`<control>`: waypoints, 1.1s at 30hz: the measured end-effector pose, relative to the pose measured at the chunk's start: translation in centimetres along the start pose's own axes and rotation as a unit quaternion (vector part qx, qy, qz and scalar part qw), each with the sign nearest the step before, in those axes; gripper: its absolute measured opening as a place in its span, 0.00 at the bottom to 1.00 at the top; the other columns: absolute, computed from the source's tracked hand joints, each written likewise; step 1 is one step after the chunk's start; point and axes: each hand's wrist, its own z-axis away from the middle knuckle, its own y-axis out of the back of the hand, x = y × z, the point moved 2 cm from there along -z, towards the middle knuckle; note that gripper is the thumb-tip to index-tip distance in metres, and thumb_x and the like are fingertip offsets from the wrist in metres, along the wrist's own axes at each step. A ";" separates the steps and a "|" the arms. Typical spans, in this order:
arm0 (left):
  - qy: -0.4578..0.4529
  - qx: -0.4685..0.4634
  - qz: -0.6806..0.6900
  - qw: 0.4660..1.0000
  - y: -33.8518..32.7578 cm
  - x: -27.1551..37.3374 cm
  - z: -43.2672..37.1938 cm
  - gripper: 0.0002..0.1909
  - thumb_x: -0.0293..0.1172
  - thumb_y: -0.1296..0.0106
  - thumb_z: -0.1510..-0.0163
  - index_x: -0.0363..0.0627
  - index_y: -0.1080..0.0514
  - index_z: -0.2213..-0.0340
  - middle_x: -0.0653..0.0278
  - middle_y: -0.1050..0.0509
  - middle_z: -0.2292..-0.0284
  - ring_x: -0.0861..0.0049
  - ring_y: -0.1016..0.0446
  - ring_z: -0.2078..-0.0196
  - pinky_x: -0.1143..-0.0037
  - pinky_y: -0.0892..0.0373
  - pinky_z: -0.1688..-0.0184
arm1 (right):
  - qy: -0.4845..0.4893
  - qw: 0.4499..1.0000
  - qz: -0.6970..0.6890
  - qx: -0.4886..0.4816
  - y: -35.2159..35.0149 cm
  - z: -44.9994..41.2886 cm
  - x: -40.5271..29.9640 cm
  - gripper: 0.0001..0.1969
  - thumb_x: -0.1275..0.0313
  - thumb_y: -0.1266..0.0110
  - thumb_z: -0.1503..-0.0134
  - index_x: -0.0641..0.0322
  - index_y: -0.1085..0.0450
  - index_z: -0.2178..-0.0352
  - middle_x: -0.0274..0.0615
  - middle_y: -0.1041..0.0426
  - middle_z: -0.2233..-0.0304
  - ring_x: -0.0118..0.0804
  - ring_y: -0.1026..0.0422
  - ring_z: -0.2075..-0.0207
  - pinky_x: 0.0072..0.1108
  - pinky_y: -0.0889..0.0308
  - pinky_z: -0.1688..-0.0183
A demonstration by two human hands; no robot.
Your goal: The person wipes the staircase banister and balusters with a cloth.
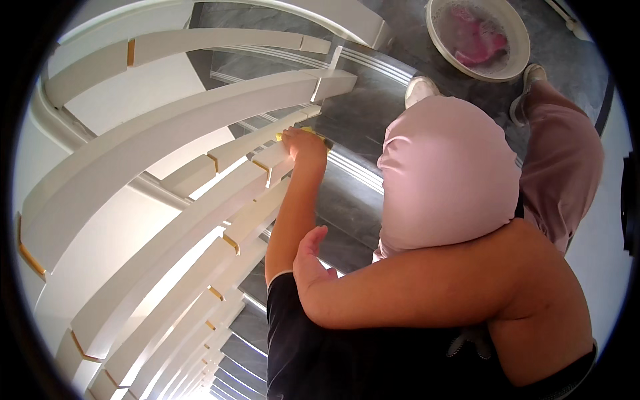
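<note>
My left hand [304,142] is on a white stair baluster [272,156], closed over a yellow cloth [307,130] whose edges show around the fingers. My right arm lies bent across my body below the raised knee. At its end my right hand [312,255] rests beside the left forearm and the black sleeve, thumb raised and apart; no object shows in it, and some of its fingers are hidden. Ahead, on the grey floor, stands a white bucket [524,55] of sudsy water with a pink cloth [480,42] in it.
A row of white balusters [165,112] with yellowish strips at their joints fills the left side. Dark grey stone-look steps [350,195] with light nosing strips run down beside them. My shoes [421,91] are close to the bucket. A pale wall [600,200] bounds the right.
</note>
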 end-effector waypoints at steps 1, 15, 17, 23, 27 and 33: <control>-0.002 -0.046 0.020 0.999 0.6 -0.1 -0.6 0.20 0.40 0.59 0.48 0.41 0.31 0.58 0.58 0.34 0.53 0.68 0.38 0.51 0.72 0.45 0.54 | -0.014 1.000 0.006 -0.025 -0.3 -1.2 -0.4 0.21 0.67 0.55 0.48 0.46 0.41 0.50 0.49 0.38 0.52 0.52 0.34 0.56 0.44 0.35 0.61; -0.134 0.272 -0.161 0.939 -5.3 0.4 3.4 0.27 0.36 0.64 0.47 0.37 0.46 0.47 0.58 0.45 0.45 0.63 0.50 0.42 0.60 0.58 0.42 | 0.046 0.988 -0.043 -0.142 -2.2 -5.4 -4.7 0.26 0.64 0.47 0.57 0.61 0.37 0.54 0.48 0.35 0.57 0.46 0.34 0.56 0.40 0.39 0.55; -0.096 0.312 -0.175 0.929 -6.2 0.5 1.7 0.26 0.36 0.61 0.48 0.42 0.43 0.48 0.53 0.43 0.47 0.59 0.48 0.43 0.58 0.53 0.44 | 0.097 0.983 0.014 -0.155 -1.6 -4.0 -4.0 0.26 0.64 0.48 0.56 0.62 0.38 0.54 0.49 0.36 0.55 0.46 0.34 0.55 0.40 0.40 0.54; 0.049 0.227 -0.161 0.959 -6.6 2.7 -3.4 0.19 0.35 0.60 0.49 0.41 0.34 0.56 0.50 0.33 0.56 0.56 0.35 0.53 0.61 0.43 0.53 | 0.022 0.991 -0.012 -0.134 -1.7 -5.5 -4.3 0.27 0.64 0.51 0.53 0.58 0.44 0.50 0.49 0.42 0.50 0.47 0.39 0.51 0.40 0.42 0.52; 0.010 0.137 -0.114 0.984 -3.7 2.3 -2.5 0.19 0.33 0.61 0.47 0.38 0.34 0.56 0.51 0.34 0.54 0.52 0.37 0.52 0.55 0.44 0.54 | 0.080 0.980 0.020 -0.182 -1.7 -4.1 -4.6 0.30 0.64 0.52 0.51 0.61 0.49 0.48 0.50 0.43 0.50 0.48 0.40 0.50 0.40 0.43 0.51; -0.095 -0.056 -0.069 0.992 -0.6 0.3 0.1 0.21 0.35 0.56 0.49 0.39 0.35 0.54 0.56 0.35 0.53 0.59 0.39 0.49 0.59 0.44 0.51 | 0.066 0.984 0.006 -0.167 -2.1 -5.2 -5.6 0.29 0.64 0.53 0.50 0.62 0.50 0.48 0.50 0.43 0.50 0.48 0.40 0.50 0.40 0.43 0.51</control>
